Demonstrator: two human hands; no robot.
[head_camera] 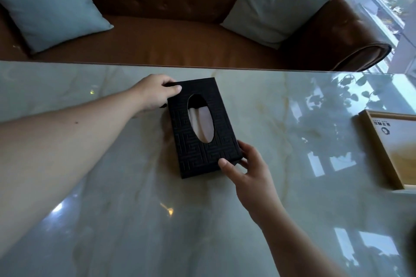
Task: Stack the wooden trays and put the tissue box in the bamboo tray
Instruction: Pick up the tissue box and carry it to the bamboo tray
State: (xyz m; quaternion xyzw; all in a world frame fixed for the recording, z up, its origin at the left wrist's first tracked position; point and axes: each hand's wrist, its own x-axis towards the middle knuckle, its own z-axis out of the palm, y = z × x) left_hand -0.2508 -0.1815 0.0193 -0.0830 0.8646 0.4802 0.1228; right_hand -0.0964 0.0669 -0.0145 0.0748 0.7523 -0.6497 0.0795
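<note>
Midway: both hands (157,93) (245,166) grip the tissue box (202,128) on the table (112,209); tray (382,153) waits at 3 o'clock.

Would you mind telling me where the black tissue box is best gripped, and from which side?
Grip the tissue box by its two short ends, coming from above at diagonally opposite corners, much as the left hand and right hand do now. It lies flat and long on the marble table, so the ends give firm edges and keep fingers clear of the oval opening on top.
</note>
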